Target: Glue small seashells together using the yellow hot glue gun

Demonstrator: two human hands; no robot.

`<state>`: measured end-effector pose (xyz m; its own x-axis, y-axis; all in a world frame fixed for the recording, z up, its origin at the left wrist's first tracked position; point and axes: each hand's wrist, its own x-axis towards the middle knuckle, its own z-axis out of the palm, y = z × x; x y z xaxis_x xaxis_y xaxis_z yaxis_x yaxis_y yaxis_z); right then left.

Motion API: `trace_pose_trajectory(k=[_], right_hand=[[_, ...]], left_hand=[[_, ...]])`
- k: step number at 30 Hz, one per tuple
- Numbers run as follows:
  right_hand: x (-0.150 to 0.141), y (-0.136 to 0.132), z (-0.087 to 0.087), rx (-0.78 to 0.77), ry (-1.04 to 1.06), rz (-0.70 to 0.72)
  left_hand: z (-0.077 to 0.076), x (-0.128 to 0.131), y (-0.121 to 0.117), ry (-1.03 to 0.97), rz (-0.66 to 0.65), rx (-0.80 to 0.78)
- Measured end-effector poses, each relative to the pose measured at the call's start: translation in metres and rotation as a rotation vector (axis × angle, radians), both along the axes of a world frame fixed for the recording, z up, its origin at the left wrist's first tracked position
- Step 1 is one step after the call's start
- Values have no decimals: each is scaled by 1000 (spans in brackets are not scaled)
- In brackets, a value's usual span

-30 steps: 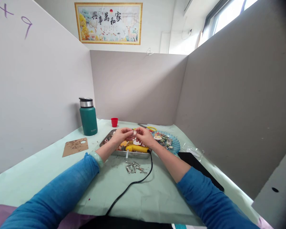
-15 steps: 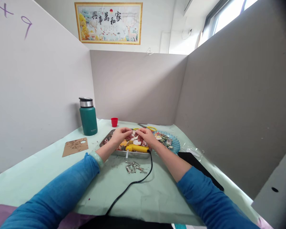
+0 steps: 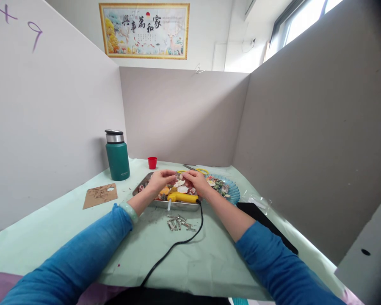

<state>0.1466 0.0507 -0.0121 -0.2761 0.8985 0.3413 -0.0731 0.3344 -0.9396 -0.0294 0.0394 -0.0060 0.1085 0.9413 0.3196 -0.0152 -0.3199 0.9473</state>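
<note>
My left hand and my right hand are raised over a metal tray, their fingertips pinched close together. Whatever sits between the fingers is too small and too hidden to name. Below them the tray holds dried pieces, among them pale flat flakes and an orange piece. Across the tray's front edge lies a yellow hot glue gun, nozzle to the left, with its black cord running toward me. Several small metal clips or pins lie in a pile before the tray.
A blue plate with small decorated pieces stands right of the tray, yellow-handled scissors behind. Farther left are a red cup, a green bottle and a brown card. A black flat object lies right. Grey partitions enclose the table.
My right hand's fingers have shifted very slightly to the right. Everything else on the table stays where it was.
</note>
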Motion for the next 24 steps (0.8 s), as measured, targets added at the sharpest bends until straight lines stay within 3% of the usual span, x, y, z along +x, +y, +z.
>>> trace_pose_trajectory(k=[8,24], right_hand=[[1,1,-1,1,17,-3],[0,1,-3,-7,-8,-18]], left_hand=[[5,2,-7,-113,-68,-22],[10,0,-12,-16,-46,4]])
